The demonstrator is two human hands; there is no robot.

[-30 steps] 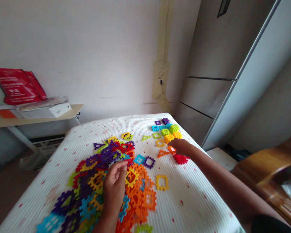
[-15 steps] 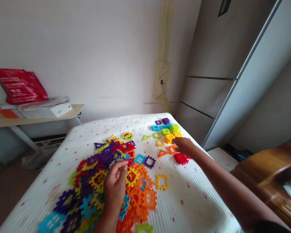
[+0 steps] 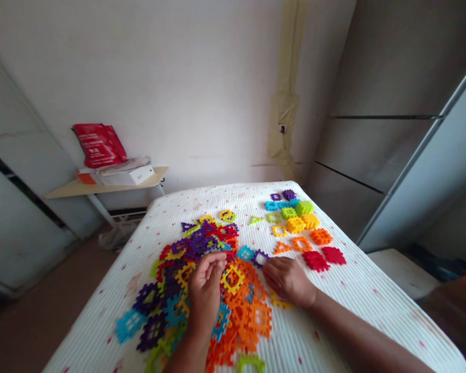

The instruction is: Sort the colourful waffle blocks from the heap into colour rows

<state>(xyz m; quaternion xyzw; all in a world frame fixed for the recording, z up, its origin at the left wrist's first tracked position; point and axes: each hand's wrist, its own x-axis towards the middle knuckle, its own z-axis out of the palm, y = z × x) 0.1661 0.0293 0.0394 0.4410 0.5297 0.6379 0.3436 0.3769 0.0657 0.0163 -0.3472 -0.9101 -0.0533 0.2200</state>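
Note:
My left hand [image 3: 207,282] is over the pile of interlocking plastic pieces [image 3: 233,311], its fingers curled toward the thumb. Anything pinched there is too small or hidden to make out. Just right of its fingertips lies a yellow notched square [image 3: 233,278] on top of orange pieces. My right hand [image 3: 289,280] is closed and palm down at the pile's right edge, next to a purple square frame [image 3: 261,257]. Its fingertips are hidden, so I cannot tell what they hold. Partly under this hand lies another yellow square frame [image 3: 281,302].
Pieces stand sorted by colour at the back right: purple [image 3: 289,195], blue [image 3: 272,205], green [image 3: 305,208], yellow [image 3: 295,225], orange [image 3: 321,237] and red [image 3: 316,261]. The quilted bed cover [image 3: 171,207] lies beneath. A side table [image 3: 66,190] holds a red bag [image 3: 99,145].
My right hand has come back from the yellow and orange stacks to the pile's right edge. My left hand stays over the pile. The view has turned left.

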